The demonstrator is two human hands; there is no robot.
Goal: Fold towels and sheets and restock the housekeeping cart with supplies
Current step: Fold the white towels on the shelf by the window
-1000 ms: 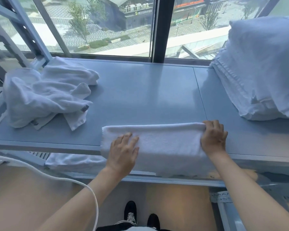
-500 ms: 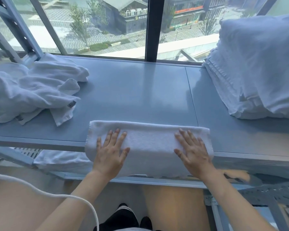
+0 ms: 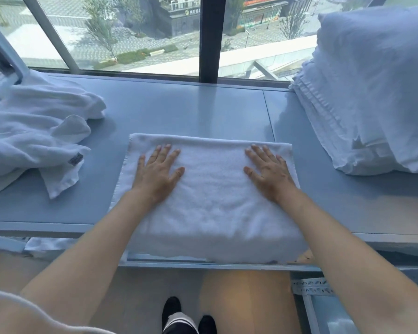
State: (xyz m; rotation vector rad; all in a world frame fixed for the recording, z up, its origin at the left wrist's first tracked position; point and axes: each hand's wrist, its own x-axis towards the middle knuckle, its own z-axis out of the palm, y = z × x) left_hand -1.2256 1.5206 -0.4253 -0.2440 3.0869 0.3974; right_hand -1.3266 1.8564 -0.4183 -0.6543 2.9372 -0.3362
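I am leaning over a smooth blue-grey tabletop. Folded white linens are stacked at its right edge; crumpled towels are waiting at the left, still unfolded. A plush, rectangular terry towel is overhanging the near edge. My left hand and right hand are pressing it, fingers flat, released.

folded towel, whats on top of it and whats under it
Both hands, left and right, press flat on the folded towel. It lies on the blue table; its near edge overhangs. Anything beneath is covered.
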